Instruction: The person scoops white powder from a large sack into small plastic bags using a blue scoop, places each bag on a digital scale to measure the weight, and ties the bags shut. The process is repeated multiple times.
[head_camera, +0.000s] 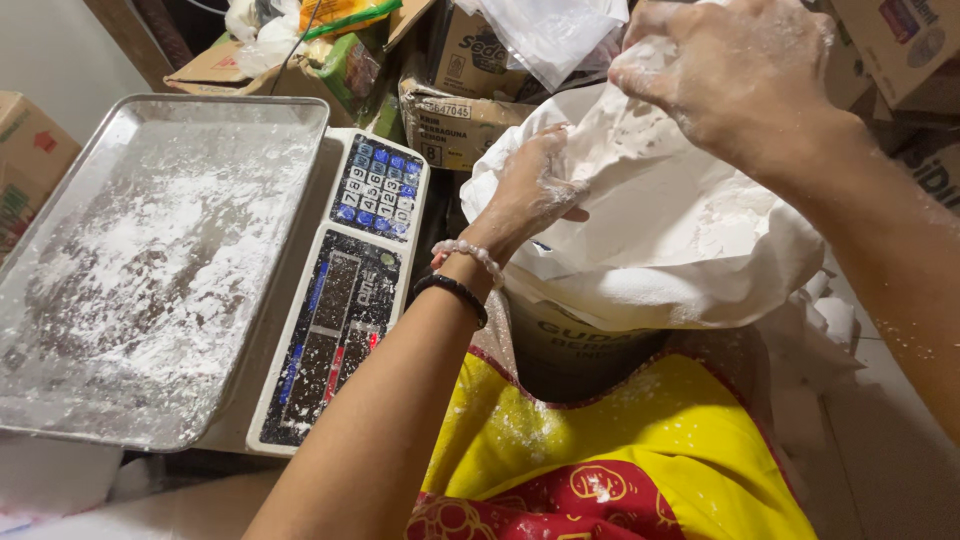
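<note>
Yellow cloth with a red patterned patch (640, 470), dusted with white powder, lies nearest the camera, just below the person's left forearm. That forearm carries a dark bead bracelet (452, 295) and a pale bead bracelet (468, 251) at the wrist. The left hand (530, 190) is clenched on the near edge of a white powder-coated bag (680, 240), its fingers tucked into the folds. Above and to the right of it, the right hand (740, 70), floury across the knuckles, grasps the bag's upper edge in a closed grip and holds it lifted. The bag sits in a pale bucket (570, 345) directly under both hands, its plastic spilling over the rim.

Left of the left hand stands a weighing scale (345, 290) with a blue keypad and a dark display panel. A metal tray (150, 270) rests on the scale, farther left again, its floor scattered with white powder. Beyond both hands, cardboard boxes (460, 110) and plastic bags are piled together.
</note>
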